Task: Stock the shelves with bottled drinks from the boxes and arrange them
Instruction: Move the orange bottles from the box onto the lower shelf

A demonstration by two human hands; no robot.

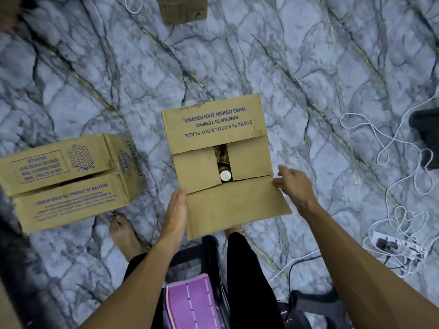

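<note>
On the marbled floor (308, 67) a box (213, 124) stands with its flaps partly open, and a second box (66, 181) lies to its left. The left hand (175, 210) lies flat and straight-fingered against the near flap's left edge. The right hand (293, 184), fingers loose, touches the flap's right corner. A bottle (225, 175) shows in the gap between the hands.

Inner flaps (249, 157) cover most of the centre box (213, 124); only a narrow middle slot, bottle cap (225, 175) showing. Second box (66, 181) blocks 9 o'clock, cords (392, 162) clutter 3 o'clock. Floor (213, 67) at 12 o'clock open.
</note>
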